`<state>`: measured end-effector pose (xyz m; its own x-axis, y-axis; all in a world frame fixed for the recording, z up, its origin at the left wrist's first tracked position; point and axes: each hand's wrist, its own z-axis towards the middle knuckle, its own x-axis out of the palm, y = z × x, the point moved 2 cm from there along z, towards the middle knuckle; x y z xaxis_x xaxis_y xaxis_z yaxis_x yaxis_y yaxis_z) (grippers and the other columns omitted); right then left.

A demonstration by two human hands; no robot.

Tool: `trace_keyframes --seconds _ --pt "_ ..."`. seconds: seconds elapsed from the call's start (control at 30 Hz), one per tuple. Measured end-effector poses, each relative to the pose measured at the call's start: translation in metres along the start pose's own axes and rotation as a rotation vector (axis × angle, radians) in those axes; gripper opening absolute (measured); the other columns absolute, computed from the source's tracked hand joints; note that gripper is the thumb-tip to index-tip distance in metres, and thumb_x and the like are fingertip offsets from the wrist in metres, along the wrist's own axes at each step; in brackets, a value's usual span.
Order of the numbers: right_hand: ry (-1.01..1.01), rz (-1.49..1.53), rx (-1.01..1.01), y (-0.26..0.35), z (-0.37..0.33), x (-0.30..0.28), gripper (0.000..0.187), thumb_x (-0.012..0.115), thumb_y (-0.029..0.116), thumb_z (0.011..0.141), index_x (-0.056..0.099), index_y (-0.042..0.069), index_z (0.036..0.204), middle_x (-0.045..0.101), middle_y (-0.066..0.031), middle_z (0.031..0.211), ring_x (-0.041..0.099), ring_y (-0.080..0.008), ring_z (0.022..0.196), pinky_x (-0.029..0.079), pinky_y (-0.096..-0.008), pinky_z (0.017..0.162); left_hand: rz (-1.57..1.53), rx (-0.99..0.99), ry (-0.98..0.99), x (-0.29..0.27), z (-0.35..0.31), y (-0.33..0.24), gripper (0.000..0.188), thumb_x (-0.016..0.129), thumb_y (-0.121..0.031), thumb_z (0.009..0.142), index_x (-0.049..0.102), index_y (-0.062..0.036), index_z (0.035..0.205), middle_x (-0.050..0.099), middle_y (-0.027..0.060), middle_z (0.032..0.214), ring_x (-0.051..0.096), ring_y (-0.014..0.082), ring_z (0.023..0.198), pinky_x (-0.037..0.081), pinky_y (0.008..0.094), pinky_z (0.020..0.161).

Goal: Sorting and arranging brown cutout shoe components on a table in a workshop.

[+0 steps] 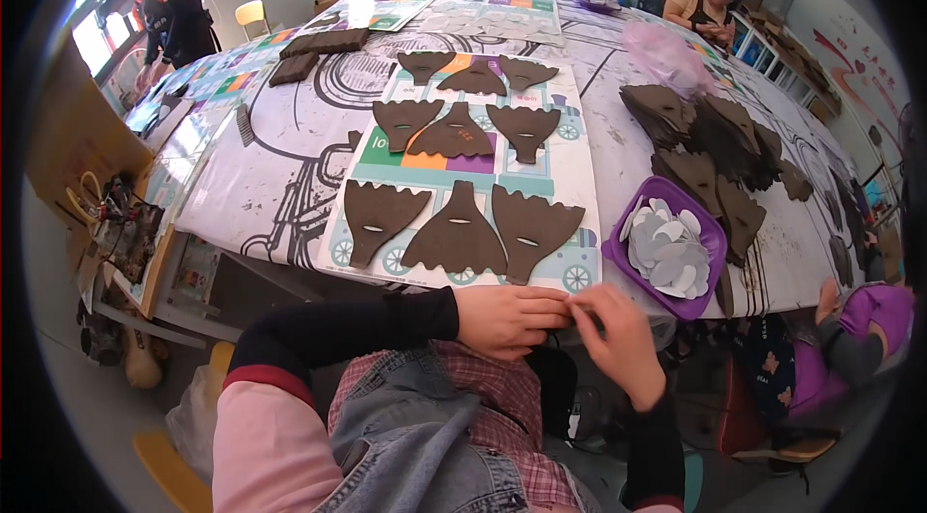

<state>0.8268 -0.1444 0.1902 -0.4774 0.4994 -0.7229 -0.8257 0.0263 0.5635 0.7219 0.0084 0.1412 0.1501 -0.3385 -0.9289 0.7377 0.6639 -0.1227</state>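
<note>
At the table's near edge my left hand (507,322) is closed, its fingers pressed together and bent downward. My right hand (621,337) meets its fingertips, thumb and forefinger pinched; what either holds is hidden or too small to make out. Just beyond them, dark brown fan-shaped pieces with scalloped edges, such as this middle one (456,241), lie in three rows on a printed board (587,194). Each near-row piece has a small pale slit-like mark. A purple basket (716,267) right of the board holds white oval pieces (668,257).
More brown pieces (734,141) are heaped at the right, near a pink plastic bag (666,54). Dark stacks (323,42) lie farther left. Other people sit or stand around the table; one purple-sleeved person (874,315) is close on my right.
</note>
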Motion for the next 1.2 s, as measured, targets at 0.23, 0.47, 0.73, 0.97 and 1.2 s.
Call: trace_keyframes --seconds 0.23,0.47,0.73,0.97,1.2 --pt "0.057 -0.106 -0.253 0.01 0.058 0.044 0.027 0.062 0.011 0.077 0.055 0.003 0.102 0.054 -0.0124 0.114 0.05 -0.0305 0.109 0.038 -0.0401 0.091 0.014 -0.241 -0.163 -0.041 -0.046 -0.017 0.026 0.063 -0.025 0.075 0.06 -0.0077 0.095 0.052 0.0083 0.115 0.048 0.0255 0.112 0.032 0.0446 0.105" --pt "0.164 -0.098 -0.184 0.005 0.069 0.065 0.035 0.066 0.012 0.07 0.058 0.007 0.104 0.053 -0.0107 0.117 0.048 -0.0307 0.113 0.035 -0.0426 0.095 0.11 -0.626 -0.33 -0.145 -0.122 0.0 0.017 0.062 -0.01 0.077 0.061 -0.0114 0.094 0.055 0.0081 0.108 0.056 0.0261 0.096 0.045 0.0366 0.081" --pt "0.149 0.01 0.009 0.002 0.076 0.068 0.027 0.062 0.007 0.066 0.061 0.007 0.093 0.059 -0.0101 0.108 0.051 -0.0308 0.108 0.036 -0.0415 0.094 0.149 -0.877 -0.467 -0.218 -0.199 0.053 0.012 0.058 -0.006 0.082 0.062 -0.008 0.093 0.06 0.0069 0.099 0.059 0.0244 0.087 0.047 0.034 0.075" --pt "0.15 0.046 0.128 0.02 0.098 0.073 0.011 0.059 0.01 0.071 0.062 0.004 0.08 0.059 -0.012 0.101 0.052 -0.0297 0.1 0.039 -0.0394 0.088 0.705 -1.837 -0.414 -0.27 -0.468 0.127 0.029 0.047 -0.028 0.087 0.063 -0.0042 0.092 0.066 0.0174 0.086 0.063 0.0348 0.081 0.05 0.0423 0.072" --pt "0.087 0.002 0.233 0.019 0.103 0.076 0.01 0.06 0.008 0.07 0.062 0.004 0.078 0.054 -0.0114 0.089 0.05 -0.0276 0.089 0.039 -0.0358 0.08 -0.088 -2.336 -0.743 -0.238 -0.596 0.167 0.037 0.051 -0.031 0.087 0.061 0.0049 0.081 0.065 0.0139 0.071 0.062 0.0228 0.052 0.051 0.0332 0.044"
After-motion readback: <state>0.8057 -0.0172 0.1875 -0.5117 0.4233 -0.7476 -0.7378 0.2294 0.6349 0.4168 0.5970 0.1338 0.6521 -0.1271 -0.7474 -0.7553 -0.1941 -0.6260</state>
